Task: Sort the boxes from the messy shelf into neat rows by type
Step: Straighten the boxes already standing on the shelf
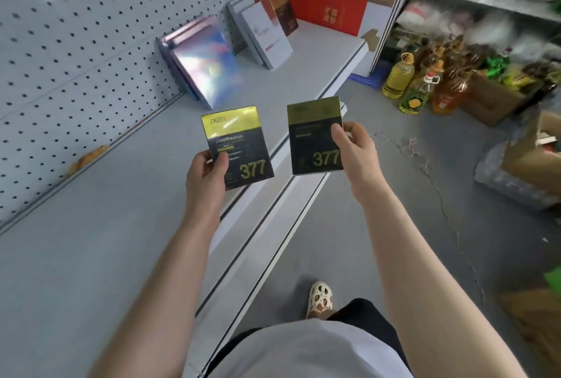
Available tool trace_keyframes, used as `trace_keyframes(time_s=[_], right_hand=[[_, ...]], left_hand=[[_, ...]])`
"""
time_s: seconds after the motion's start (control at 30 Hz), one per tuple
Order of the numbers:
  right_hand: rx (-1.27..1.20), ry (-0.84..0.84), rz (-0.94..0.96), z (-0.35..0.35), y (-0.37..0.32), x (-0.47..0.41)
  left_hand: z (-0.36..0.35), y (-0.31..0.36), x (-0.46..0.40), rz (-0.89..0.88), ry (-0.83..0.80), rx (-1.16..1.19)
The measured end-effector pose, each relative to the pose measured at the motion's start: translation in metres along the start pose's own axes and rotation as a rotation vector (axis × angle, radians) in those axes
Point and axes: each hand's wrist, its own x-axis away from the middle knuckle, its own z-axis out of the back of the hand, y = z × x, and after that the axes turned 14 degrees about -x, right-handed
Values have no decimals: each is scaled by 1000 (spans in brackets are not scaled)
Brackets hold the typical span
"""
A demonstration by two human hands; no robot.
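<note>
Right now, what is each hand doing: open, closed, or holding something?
Left hand: grips a black-and-gold "377" box by its lower left corner.
Right hand: grips a second "377" box by its right edge.

Left hand (204, 172) grip pinched closed, right hand (353, 147) likewise, forearms outstretched

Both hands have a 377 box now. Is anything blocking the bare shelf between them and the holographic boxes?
Nothing visible blocks it. The left hand and right hand each hold a 377 box above the shelf, which is bare up to the holographic boxes.
</note>
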Motion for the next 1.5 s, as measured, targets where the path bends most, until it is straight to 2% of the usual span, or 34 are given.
trace_keyframes(time_s=[0.2, 0.43, 0.83, 1.07, 1.17, 1.23, 1.37, 1.5], right_hand=[[7, -40, 1, 46, -26, -143], [1, -81, -19, 53, -29, -281], [92, -243, 10, 3, -56, -484], [245, -529, 23, -62, -45, -612], [220, -668, -60, -86, -39, -651], [207, -721, -73, -96, -35, -671], [259, -797, -58, -110, -29, -695], [296, -808, -46, -120, -24, -701]], left_hand=[[-124, 53, -68, 17, -7, 35], [-200, 80, -158, 41, 11, -13], [-276, 128, -303, 50, 173, -10], [-316, 133, -338, 173, 356, 26], [-338, 136, -342, 244, 408, 91], [-352, 138, -345, 276, 439, 35], [-374, 146, -348, 320, 495, -22], [-387, 153, -353, 335, 486, -35]])
